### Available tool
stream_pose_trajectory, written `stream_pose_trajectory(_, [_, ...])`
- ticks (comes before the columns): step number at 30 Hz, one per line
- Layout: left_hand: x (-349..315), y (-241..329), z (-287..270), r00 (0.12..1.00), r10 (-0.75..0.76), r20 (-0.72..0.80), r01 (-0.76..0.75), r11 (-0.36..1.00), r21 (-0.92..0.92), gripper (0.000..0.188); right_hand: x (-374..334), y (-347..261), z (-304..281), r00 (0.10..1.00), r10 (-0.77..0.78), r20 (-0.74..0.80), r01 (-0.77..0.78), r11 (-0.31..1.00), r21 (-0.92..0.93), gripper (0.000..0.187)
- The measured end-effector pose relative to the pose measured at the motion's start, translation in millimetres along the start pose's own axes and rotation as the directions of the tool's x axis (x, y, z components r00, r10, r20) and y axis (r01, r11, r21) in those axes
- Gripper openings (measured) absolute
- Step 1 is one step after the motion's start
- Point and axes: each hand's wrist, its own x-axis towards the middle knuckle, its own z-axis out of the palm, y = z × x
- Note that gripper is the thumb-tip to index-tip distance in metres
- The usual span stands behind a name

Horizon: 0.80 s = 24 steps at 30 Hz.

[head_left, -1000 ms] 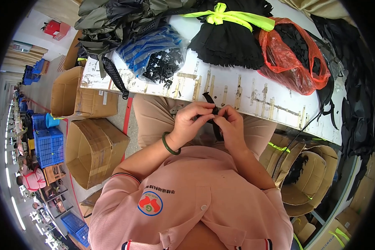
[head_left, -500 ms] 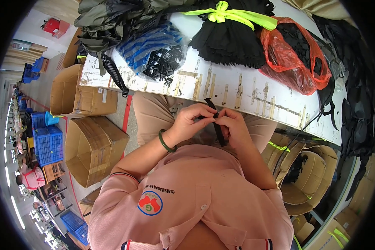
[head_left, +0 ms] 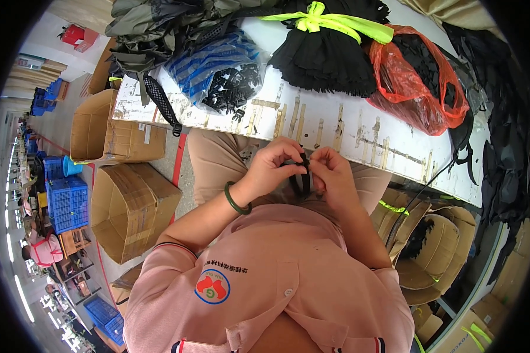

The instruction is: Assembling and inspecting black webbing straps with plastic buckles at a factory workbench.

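We hold a narrow black strap [head_left: 306,183] curved into a loop, its bend toward us, near the desk [head_left: 350,112].

White table [head_left: 312,117] bears bags [head_left: 215,65], fabric [head_left: 153,32], a black bundle [head_left: 321,67].

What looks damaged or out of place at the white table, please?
The white table looks worn: brownish strips, probably old tape, and dark scuffs mar its front. A black mesh strap hangs over its edge, left of the blue-striped bag, looking untidy. The held black strap is too small to judge.
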Motion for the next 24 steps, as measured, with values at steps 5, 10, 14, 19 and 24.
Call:
stream_pose_trajectory(5, [6.3, 19.0, 1.3, 0.995, 0.049, 0.089, -0.079, 0.925, 0.371, 0.02, 2.2, -16.4, -9.5, 0.99, 0.01, 0.142, 0.011, 0.989, -0.145, 0.011])
stream_pose_trajectory(10, [7.0, 25.2, -0.6, 0.97, 0.095, 0.222, -0.196, 0.847, 0.495, 0.016, -0.8, -21.4, -12.7, 0.996, 0.037, 0.086, -0.013, 0.963, -0.268, 0.01])
stream_pose_trajectory(14, [6.0, 32.9, 2.4, 0.96, 0.053, 0.273, -0.195, 0.83, 0.522, 0.018, 8.1, -19.0, -28.2, 0.999, -0.004, 0.045, 0.007, 0.998, -0.068, 0.011])
stream_pose_trajectory(19, [4.8, 39.8, 2.2, 0.94, 0.044, 0.338, -0.238, 0.795, 0.558, 0.017, 11.3, -15.5, -23.7, 0.999, -0.042, -0.028, 0.043, 0.999, 0.03, 0.012])
stream_pose_trajectory(24, [2.4, 46.0, 5.2, 0.931, -0.014, 0.366, -0.214, 0.789, 0.575, 0.017, 15.2, -5.9, -25.9, 0.995, -0.094, -0.022, 0.095, 0.99, 0.108, 0.011])
